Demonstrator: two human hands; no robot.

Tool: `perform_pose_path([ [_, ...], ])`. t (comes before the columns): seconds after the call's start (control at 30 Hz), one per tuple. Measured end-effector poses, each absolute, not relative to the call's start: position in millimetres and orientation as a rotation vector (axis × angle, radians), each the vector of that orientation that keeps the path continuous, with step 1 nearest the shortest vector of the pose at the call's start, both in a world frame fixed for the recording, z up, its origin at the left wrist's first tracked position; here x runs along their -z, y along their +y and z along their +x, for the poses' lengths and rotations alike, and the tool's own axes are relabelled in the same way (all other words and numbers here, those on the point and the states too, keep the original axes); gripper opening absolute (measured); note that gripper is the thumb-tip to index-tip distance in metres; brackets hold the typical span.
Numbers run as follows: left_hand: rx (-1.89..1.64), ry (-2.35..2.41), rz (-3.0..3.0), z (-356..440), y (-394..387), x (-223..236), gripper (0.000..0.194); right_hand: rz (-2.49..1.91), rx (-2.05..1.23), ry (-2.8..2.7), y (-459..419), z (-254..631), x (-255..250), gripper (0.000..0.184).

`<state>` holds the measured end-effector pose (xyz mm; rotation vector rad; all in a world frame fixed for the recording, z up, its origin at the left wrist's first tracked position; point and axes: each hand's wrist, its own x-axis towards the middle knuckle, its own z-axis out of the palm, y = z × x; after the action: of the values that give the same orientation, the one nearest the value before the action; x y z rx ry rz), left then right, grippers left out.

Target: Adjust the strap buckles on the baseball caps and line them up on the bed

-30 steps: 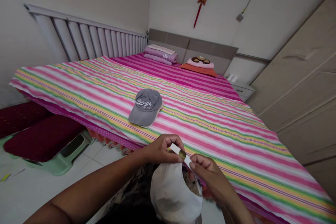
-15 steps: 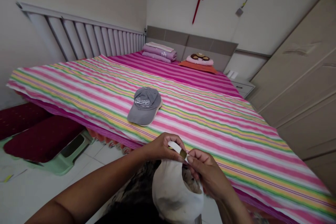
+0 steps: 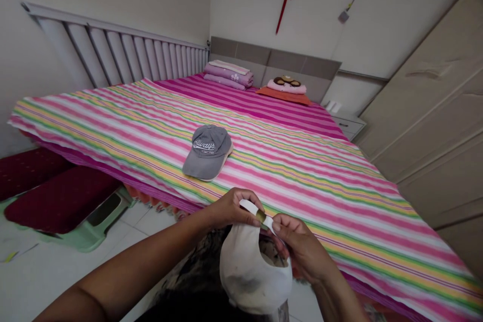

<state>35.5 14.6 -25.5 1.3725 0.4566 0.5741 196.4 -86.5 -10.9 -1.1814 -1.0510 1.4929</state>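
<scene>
Low in the view, a white cap [image 3: 245, 271] hangs from both hands, its back opening facing up and right. Grey smudges mark its crown. My left hand [image 3: 237, 209] pinches the white strap beside a brass-coloured buckle [image 3: 260, 216]. On the buckle's other side, my right hand [image 3: 296, 239] grips the strap between thumb and fingers. A short piece of strap shows between the buckle and the right fingertips. Beyond the hands, a grey cap [image 3: 208, 153] with white lettering lies on the striped bedspread [image 3: 302, 171], brim toward me.
Red-topped stools with green legs [image 3: 68, 198] stand at the left by the bed. Folded purple bedding [image 3: 229, 76] and a pink pillow [image 3: 287, 86] lie near the headboard [image 3: 287, 63]. A wardrobe [image 3: 433, 126] rises on the right, beside a white nightstand [image 3: 347, 123].
My hands have drawn slightly apart along the strap, and more of the buckle and strap shows between them. The white cap has turned a little. The grey cap stays put.
</scene>
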Motion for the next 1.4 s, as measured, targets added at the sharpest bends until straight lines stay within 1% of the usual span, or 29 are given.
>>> perform_pose_path([
  [0.2,-0.503,0.451,1.341,35,14,24,0.039,-1.279,-1.485,-1.050,-85,194,7,0.032],
  [0.33,-0.421,0.317,1.236,30,21,21,0.049,-1.320,-1.438,-1.031,-84,196,7,0.031],
  [0.4,-0.373,0.335,1.230,29,25,18,0.053,-1.326,-1.435,-1.047,-84,198,7,0.029],
  [0.47,-0.291,0.398,1.258,30,29,14,0.052,-1.323,-1.432,-1.060,-84,200,7,0.030],
  [0.6,-0.153,0.482,1.282,39,29,11,0.041,-1.335,-1.430,-1.082,-84,201,5,0.030],
  [0.67,-0.164,0.464,1.291,42,26,12,0.036,-1.349,-1.420,-1.076,-83,202,4,0.032],
  [0.7,-0.196,0.438,1.308,42,24,13,0.039,-1.354,-1.413,-1.067,-83,202,4,0.033],
  [0.77,-0.308,0.392,1.342,42,19,19,0.053,-1.351,-1.401,-1.051,-84,203,4,0.035],
  [0.8,-0.363,0.385,1.345,41,16,22,0.056,-1.345,-1.400,-1.048,-84,204,4,0.036],
  [0.83,-0.412,0.392,1.334,41,14,26,0.054,-1.335,-1.401,-1.048,-84,204,5,0.036],
  [0.93,-0.516,0.443,1.239,43,10,37,0.037,-1.304,-1.420,-1.056,-86,205,8,0.038],
  [1.0,-0.544,0.450,1.200,46,9,41,0.032,-1.294,-1.451,-1.054,-87,205,11,0.038],
  [1.17,-0.521,0.427,1.147,49,9,41,0.030,-1.275,-1.495,-1.047,-88,203,11,0.036],
  [1.3,-0.430,0.426,1.039,48,13,37,0.031,-1.288,-1.501,-1.076,-87,205,9,0.036],
  [1.33,-0.399,0.425,1.006,48,15,36,0.034,-1.293,-1.503,-1.086,-87,206,9,0.035],
  [1.4,-0.317,0.418,0.942,48,18,36,0.046,-1.306,-1.526,-1.112,-86,207,7,0.035],
])
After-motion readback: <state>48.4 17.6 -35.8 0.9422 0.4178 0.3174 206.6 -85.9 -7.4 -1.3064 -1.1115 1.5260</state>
